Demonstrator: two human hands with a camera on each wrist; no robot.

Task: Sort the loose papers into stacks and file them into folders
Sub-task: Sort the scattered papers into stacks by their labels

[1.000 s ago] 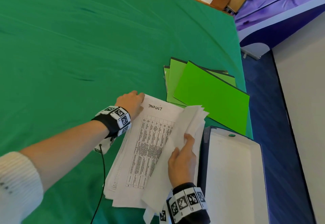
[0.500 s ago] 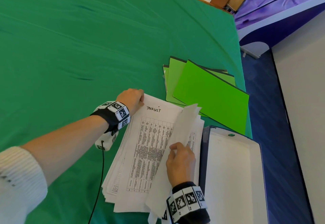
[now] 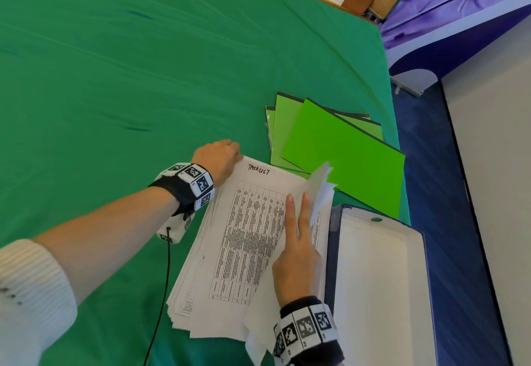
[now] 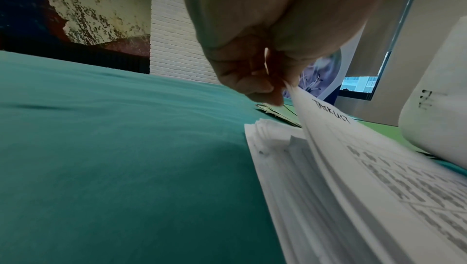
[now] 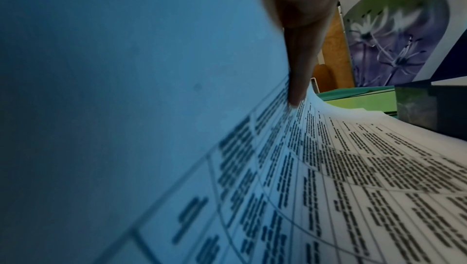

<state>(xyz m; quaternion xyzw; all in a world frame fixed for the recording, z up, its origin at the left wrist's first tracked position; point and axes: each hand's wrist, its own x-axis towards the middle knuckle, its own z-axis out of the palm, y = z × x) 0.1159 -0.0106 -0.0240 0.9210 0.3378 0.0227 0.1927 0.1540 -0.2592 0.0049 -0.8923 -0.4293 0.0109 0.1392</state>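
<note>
Counter (image 3: 143,64): green cloth over the whole top; it carries everything I list below.

Box file (image 3: 379,279): dark blue, lying open with its white inside up, touching the right edge of the papers. I see nothing filed in it.

Paper pile (image 3: 198,294): thick, loosely squared, near the front edge of the counter. I judge the sorting step is in hand, at an early stage, since I see no separate stacks laid out.

Folders (image 3: 344,153): bright green, overlapping, shut, just beyond the pile.

Top sheet (image 3: 253,222): printed table, handwritten heading; its far left corner is raised off the pile.

Turned sheets (image 3: 320,181): curled upright at the pile's right side.

Right hand (image 3: 296,253): two fingers (image 3: 290,216) straight and flat on the top sheet beside the turned sheets; thumb hidden, so I cannot tell whether it pinches them.

Left hand (image 3: 218,156): fingertips (image 4: 262,92) curled, pinching the top sheet's raised corner.

Next move, in my judgement: free that one sheet from those beneath, then lay it on bare cloth to begin a stack.
</note>
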